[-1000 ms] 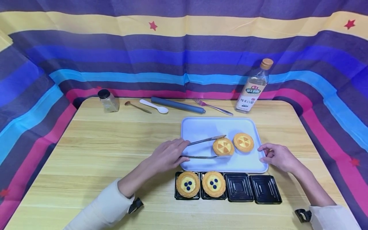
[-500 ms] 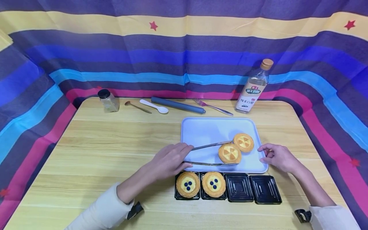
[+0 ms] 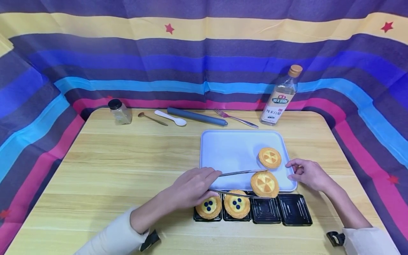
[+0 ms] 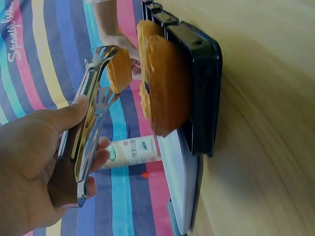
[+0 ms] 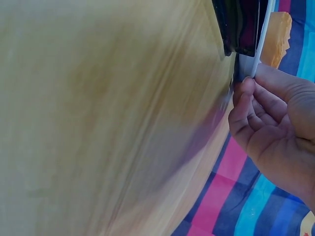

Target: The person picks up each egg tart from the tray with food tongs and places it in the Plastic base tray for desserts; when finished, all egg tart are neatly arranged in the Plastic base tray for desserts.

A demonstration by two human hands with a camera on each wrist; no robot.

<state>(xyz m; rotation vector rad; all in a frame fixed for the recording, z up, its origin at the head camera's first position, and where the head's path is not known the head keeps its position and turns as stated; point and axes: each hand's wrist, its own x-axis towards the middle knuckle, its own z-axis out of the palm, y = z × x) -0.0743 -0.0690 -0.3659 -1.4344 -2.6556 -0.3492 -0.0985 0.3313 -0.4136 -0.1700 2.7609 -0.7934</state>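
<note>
My left hand (image 3: 194,186) grips metal tongs (image 4: 81,142), whose tips clasp an egg tart (image 3: 265,184) with a wedge-patterned top. In the head view that tart overlaps the front rim of the pale tray (image 3: 232,148) and the third black plastic box. A matching tart (image 3: 270,158) sits on the tray's right side. My right hand (image 3: 309,173) pinches the tray's right edge between thumb and fingers. Two blueberry-topped tarts, one on the left (image 3: 208,205) and one beside it (image 3: 237,205), sit in black boxes. Two more boxes, the third (image 3: 266,211) and the rightmost (image 3: 294,209), hold nothing.
Along the back of the wooden table (image 3: 127,156) lie a small brown spoon (image 3: 153,119), a white spoon (image 3: 171,118), a blue-grey rod (image 3: 197,117) and a fork (image 3: 236,118). A black-capped jar (image 3: 120,112) stands left, a vinegar bottle (image 3: 278,99) right.
The left hand with the tongs has moved toward the front right, carrying the tart from the middle of the tray to above its front edge. The right hand stays at the tray's edge.
</note>
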